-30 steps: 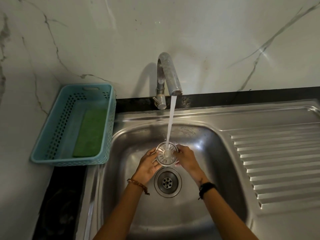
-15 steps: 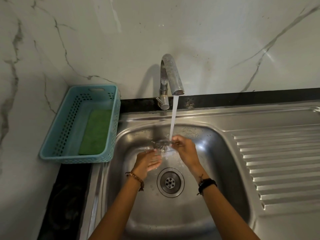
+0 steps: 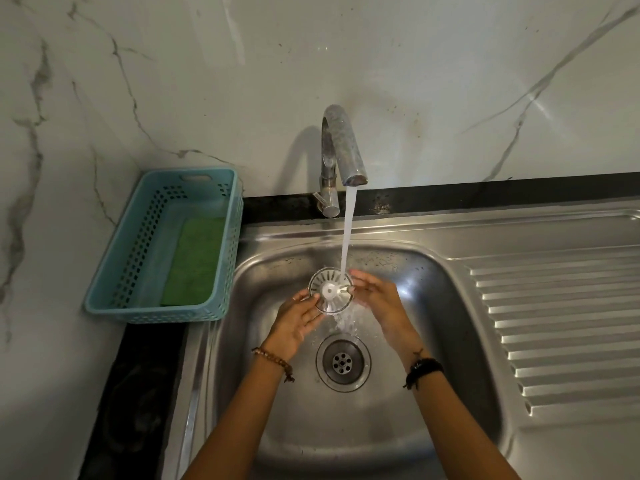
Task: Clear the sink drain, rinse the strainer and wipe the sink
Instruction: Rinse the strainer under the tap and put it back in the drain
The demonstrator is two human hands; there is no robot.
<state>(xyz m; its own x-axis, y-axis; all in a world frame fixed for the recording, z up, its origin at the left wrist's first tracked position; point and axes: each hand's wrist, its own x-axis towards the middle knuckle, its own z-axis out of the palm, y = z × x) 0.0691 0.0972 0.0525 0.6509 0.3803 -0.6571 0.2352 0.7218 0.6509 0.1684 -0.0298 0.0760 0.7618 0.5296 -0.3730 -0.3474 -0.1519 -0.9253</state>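
Head view: the strainer is held above the sink basin, between the two hands, with its round slotted face turned up toward the camera and slightly tilted. Being a disc, it has no long axis to speak of; its centre knob is seen near the middle. The stream from the tap is seen falling at about 1 o'clock on the disc, just inside the rim, and water is shed from the lower edge toward the drain.

The left hand is placed at 7 to 8 o'clock of the strainer, fingers fairly wide and loosely spread, their tips laid against the lower left rim. The right hand is placed at 3 o'clock, fingers narrowed, with a fingertip touching the right rim near the knob. The disc is thus pinched lightly between both hands; which hand bears more of it cannot be told.

The open drain is found at 6 o'clock from the strainer, directly below it and between the wrists, apart from both hands. It is judged that rinsing is in progress and that reseating calls for a straight drop toward 6 o'clock; both hands lie about equally near.

At 9 o'clock, on the tabletop beside the sink, a basket is seen with a green pad inside, nearer the left hand; wiping is judged not yet done.
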